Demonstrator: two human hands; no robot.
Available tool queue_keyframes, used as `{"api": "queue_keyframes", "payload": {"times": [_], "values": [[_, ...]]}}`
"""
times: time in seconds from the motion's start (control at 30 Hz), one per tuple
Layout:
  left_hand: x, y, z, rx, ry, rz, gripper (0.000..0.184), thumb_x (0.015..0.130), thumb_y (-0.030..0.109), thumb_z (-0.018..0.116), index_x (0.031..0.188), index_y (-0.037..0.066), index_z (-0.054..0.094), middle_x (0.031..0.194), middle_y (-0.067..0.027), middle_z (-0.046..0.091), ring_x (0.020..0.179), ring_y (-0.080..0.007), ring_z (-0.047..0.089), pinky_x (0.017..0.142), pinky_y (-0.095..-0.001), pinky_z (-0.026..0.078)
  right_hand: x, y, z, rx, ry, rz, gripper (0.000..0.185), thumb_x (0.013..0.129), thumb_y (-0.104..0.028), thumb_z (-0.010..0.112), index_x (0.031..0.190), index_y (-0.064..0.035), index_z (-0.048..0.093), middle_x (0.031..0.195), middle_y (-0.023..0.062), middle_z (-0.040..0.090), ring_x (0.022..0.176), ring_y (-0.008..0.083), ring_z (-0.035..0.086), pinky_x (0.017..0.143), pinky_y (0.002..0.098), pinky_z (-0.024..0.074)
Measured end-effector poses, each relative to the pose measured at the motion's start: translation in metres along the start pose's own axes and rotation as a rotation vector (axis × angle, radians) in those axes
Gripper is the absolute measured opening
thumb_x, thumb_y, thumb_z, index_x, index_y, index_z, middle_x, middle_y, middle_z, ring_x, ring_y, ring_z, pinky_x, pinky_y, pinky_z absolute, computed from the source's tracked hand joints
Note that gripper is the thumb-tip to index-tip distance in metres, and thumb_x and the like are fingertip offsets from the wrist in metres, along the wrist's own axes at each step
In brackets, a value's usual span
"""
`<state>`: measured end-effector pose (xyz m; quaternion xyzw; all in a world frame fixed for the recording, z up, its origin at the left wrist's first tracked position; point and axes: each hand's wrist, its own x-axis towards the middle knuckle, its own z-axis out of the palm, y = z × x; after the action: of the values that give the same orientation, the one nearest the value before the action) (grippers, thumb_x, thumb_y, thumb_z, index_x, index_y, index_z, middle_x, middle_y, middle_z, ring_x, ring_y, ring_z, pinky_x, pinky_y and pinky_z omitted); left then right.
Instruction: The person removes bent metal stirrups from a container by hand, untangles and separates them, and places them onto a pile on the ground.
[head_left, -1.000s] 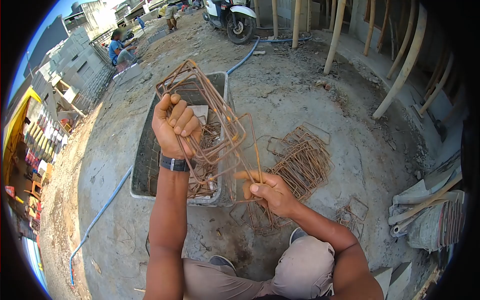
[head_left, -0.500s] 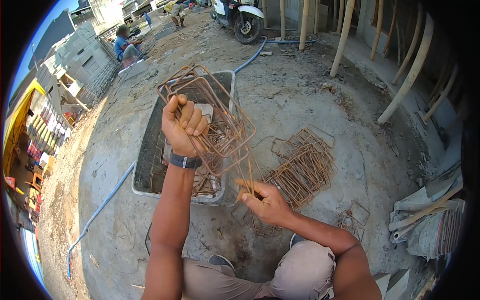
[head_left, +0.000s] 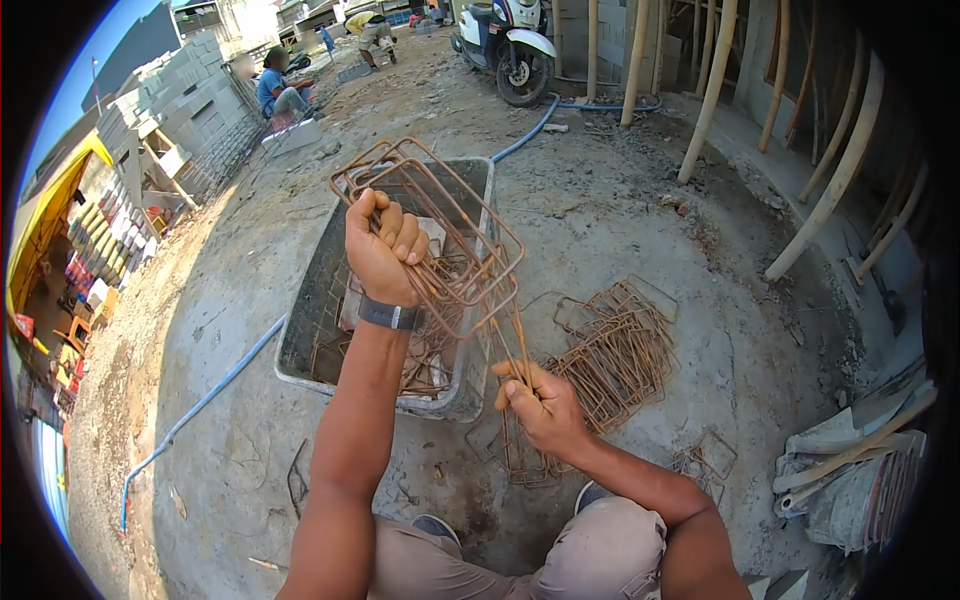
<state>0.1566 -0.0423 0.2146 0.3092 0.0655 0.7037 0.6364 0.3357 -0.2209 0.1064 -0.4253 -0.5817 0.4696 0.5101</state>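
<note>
Several bent, rusty wire frames (head_left: 465,215) are gripped in my left hand (head_left: 388,248), which is closed round their left side and raised over a grey plastic tub (head_left: 308,325). Lower and to the right, my right hand (head_left: 540,405) is closed with thumb and fingers on the lower end of a wire frame that reaches up to the bundle. Inside the tub lie more rusty wire pieces (head_left: 425,370). A heap of similar rectangular frames (head_left: 620,350) rests on the concrete to the right of the tub.
A blue hose (head_left: 210,400) runs along the ground at the left and behind the tub. Poles (head_left: 710,95) lean at the right, near stacked grey sacks (head_left: 860,490). A motorbike (head_left: 510,55) stands at the back. One person (head_left: 283,88) sits at the back left; another (head_left: 370,38) bends over.
The view has shifted, so the tub and heap appear lower and farther right. My right hand has drawn the wire frame's end more closely in line below the bundle. Both hands keep their hold.
</note>
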Motion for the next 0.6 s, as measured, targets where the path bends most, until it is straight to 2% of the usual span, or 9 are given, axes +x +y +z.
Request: {"api": "queue_keyframes", "payload": {"times": [0.3,0.43,0.6], "values": [[0.033,0.036,-0.05,-0.225,0.241,-0.011,0.029,0.1,0.026,0.05,0.077,0.009,0.051,0.052,0.0044,0.036,0.041,-0.0095,0.038,0.038,-0.0266,0.036,-0.008,-0.014,-0.001,-0.055,-0.086,-0.002,0.029,0.101,-0.019,0.054,0.118,0.0024,0.065,0.071,0.0027,0.063,0.065,0.0082,0.057,0.061,0.0282,0.0476],[0.029,0.041,-0.055,-0.27,0.251,-0.111,0.028,0.1,0.028,0.05,0.078,0.012,0.051,0.051,0.0044,0.035,0.038,-0.0092,0.035,0.036,-0.025,0.034,-0.006,-0.003,-0.007,0.137,-0.104,0.114,0.031,0.101,-0.022,0.057,0.117,0.0027,0.066,0.07,0.0009,0.061,0.065,0.0075,0.055,0.06,0.0269,0.0452],[0.017,0.028,-0.052,-0.118,0.22,-0.038,0.029,0.102,0.029,0.051,0.079,0.01,0.053,0.052,0.0043,0.035,0.04,-0.0094,0.035,0.037,-0.0254,0.033,-0.003,-0.006,-0.008,0.353,-0.099,0.212,0.034,0.103,-0.027,0.055,0.115,0.0025,0.069,0.067,-0.0007,0.058,0.061,0.0067,0.051,0.057,0.0253,0.0412]]}}
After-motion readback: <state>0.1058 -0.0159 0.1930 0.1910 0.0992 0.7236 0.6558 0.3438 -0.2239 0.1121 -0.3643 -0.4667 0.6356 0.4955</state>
